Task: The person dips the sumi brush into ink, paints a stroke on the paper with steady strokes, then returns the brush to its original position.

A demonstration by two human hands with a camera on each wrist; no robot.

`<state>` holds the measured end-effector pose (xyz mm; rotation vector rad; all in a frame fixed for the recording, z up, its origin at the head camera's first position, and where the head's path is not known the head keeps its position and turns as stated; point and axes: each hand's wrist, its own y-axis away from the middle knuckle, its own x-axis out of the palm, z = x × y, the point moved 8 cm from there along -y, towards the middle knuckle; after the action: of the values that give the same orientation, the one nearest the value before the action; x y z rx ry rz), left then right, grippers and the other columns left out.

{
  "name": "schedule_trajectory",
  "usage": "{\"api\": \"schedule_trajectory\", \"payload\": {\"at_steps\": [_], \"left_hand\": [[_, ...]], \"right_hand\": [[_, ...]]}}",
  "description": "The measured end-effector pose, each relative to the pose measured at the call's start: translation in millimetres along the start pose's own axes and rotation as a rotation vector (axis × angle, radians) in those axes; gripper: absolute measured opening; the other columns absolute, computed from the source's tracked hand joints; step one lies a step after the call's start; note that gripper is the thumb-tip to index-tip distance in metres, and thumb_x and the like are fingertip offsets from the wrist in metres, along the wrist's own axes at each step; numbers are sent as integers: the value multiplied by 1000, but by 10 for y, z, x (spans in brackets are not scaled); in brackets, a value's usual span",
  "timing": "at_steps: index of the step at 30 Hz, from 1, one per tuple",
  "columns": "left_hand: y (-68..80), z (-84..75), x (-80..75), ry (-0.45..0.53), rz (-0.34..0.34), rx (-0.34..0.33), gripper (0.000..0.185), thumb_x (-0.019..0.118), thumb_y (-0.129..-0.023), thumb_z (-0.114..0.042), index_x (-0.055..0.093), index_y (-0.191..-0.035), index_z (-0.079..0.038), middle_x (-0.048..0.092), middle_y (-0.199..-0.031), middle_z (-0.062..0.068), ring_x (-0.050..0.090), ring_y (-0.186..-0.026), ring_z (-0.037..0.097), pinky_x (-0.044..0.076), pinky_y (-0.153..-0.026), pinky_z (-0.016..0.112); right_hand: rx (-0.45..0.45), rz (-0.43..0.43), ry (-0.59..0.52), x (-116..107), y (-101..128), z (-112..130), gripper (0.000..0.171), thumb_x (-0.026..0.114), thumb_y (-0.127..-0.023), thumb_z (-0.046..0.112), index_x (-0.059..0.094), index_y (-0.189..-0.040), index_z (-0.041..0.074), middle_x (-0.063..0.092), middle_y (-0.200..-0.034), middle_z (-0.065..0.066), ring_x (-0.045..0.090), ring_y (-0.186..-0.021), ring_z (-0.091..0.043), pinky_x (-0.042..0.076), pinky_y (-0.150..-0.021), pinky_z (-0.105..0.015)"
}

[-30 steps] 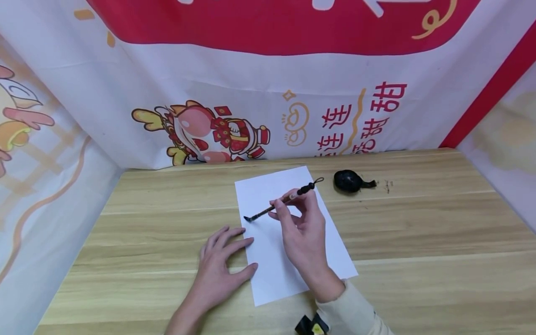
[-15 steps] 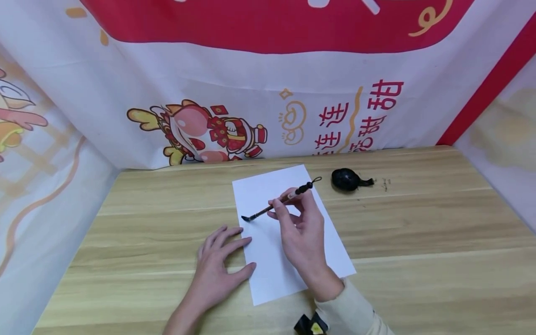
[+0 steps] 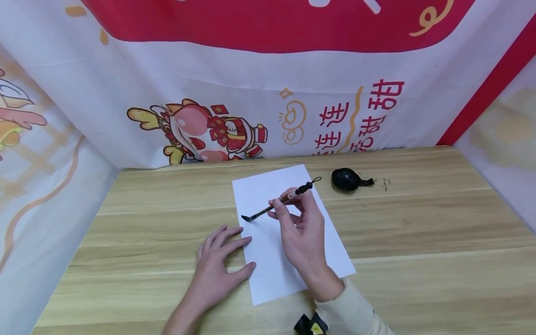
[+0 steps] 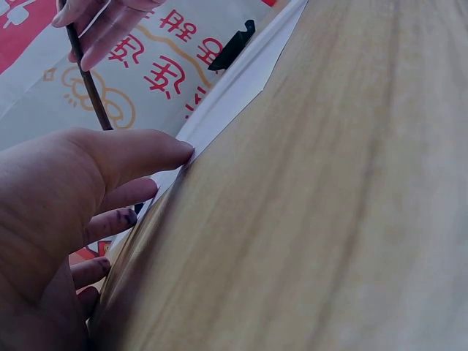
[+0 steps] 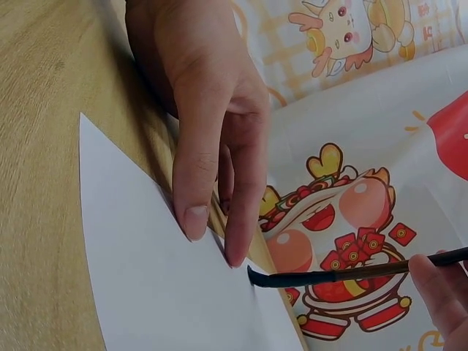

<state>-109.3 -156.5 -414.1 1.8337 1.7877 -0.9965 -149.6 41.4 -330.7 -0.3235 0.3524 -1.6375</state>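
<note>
My right hand [image 3: 302,232] pinches the handle of an ink brush [image 3: 272,207], which slants down to the left over a sheet of white paper [image 3: 276,274]. The brush's dark, bent tip is right at the paper near its left edge; in the right wrist view the brush [image 5: 351,274] overlaps the sheet there. Spread and relaxed, my left hand [image 3: 219,267] rests at the left edge of the paper, thumb and fingertips on its margin. Dark smudges mark a finger [image 4: 121,219] of that hand in the left wrist view. No marks show on the visible paper.
A round black ink dish with a short handle-like end [image 3: 347,180] sits beyond the paper to the right, with small dark specks beside it on the wooden table [image 3: 418,232]. Printed cloth [image 3: 234,70] hangs behind and at both sides. A black strap device [image 3: 311,324] is near my right sleeve.
The whole head view has shifted slightly left since a second ago. Both hands, the brush and the paper keep nearly the same places relative to each other.
</note>
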Motion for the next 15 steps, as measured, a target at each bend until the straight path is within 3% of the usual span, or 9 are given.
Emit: {"api": "schedule_trajectory", "payload": {"at_steps": [15], "left_hand": [[-7,-3,5,-8,2,6,53,93,-79,-27,78,-130,-20,63,-153,0,37,-156,39,20,-122,70]], "right_hand": [[-60,-1,60,5,22,24,22,69,-104,5,58,-123,1,66,-116,-21,76,-107,-26,66,-85,-28]]}}
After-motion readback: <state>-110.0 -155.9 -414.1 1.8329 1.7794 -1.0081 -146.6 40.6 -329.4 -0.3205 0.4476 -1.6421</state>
